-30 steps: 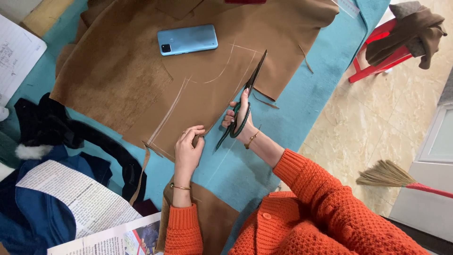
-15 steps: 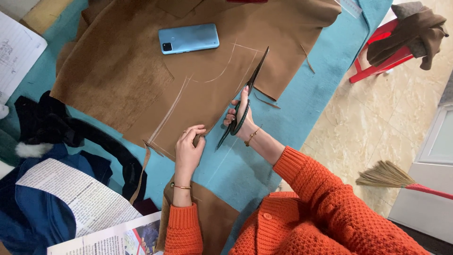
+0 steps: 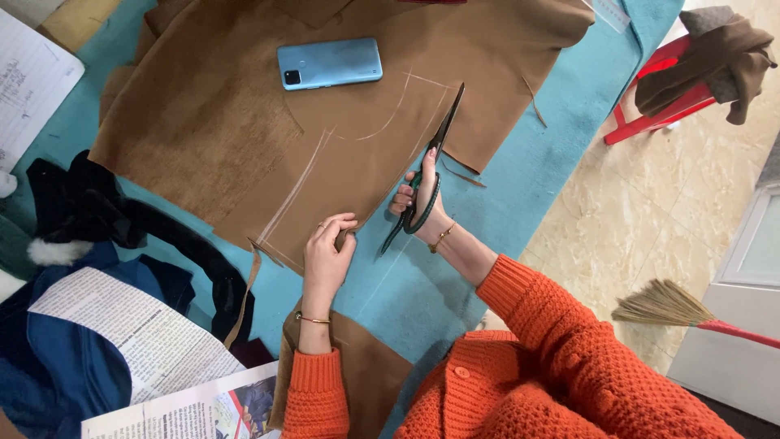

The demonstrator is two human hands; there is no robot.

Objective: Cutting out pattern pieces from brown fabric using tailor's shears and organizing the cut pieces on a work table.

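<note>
A large piece of brown fabric (image 3: 227,122) with pale chalk lines lies spread on a teal-covered table (image 3: 520,171). My right hand (image 3: 421,203) grips the handles of long dark scissors (image 3: 435,150), whose blades run along a chalk line near the cloth's right edge. My left hand (image 3: 327,252) pinches the near edge of the brown fabric, fingers curled on it. A light blue phone (image 3: 329,63) rests face down on the cloth farther away. Both my sleeves are orange knit.
Dark blue and black cloth (image 3: 97,236) and printed paper sheets (image 3: 138,333) lie at the left. Another brown piece (image 3: 357,382) sits near my body. A red stool with brown cloth (image 3: 691,73) and a broom (image 3: 666,305) are on the tiled floor at right.
The scissors and my right hand have shifted slightly along the chalk line; my left hand stays on the fabric's edge.
</note>
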